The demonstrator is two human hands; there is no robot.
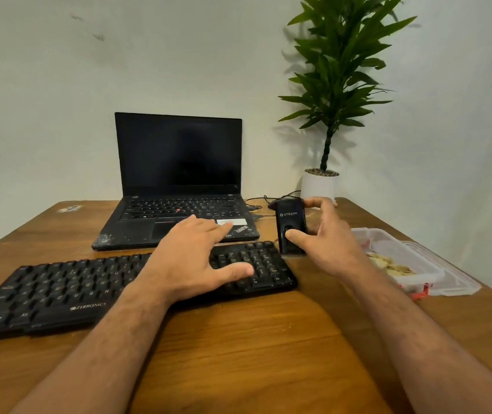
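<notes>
A home-office desk lay before me: a brown wooden table (238, 339) against a plain pale wall (44, 100), holding an open black laptop (179, 180), a black plastic keyboard (59, 291) and a leafy green potted plant (337, 70).

Small black device (291, 216) is standing upright on its lower end on the table (238, 339), just beside the right far corner of the keyboard (59, 291). It is showing a glossy front with white lettering near the top and a dark oval window lower down. Right hand (325, 234) is gripping it, thumb pressing the front, fingers curling round the top and far side. The black full-size keyboard, printed ZEBRONICS in white on its near edge, is lying flat and slanting across the table. Left hand (191, 258) is spreading over its right part by the number pad; contact with the keys unclear.
</notes>
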